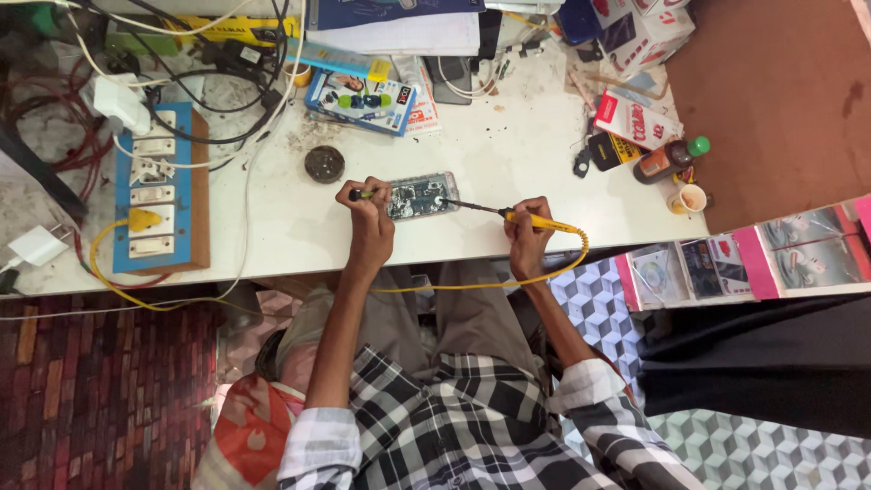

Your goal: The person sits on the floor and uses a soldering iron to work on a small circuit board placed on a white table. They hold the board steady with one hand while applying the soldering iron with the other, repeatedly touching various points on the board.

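Head view | left hand (370,220) grips a small tool over an opened phone (420,196) | right hand (526,238) grasps yellow soldering iron (535,220), tip on phone | white table (508,163).

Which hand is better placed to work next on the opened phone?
Right, probably: the right hand holds the yellow soldering iron with its tip at the opened phone; the left hand holds a small tool at its edge.
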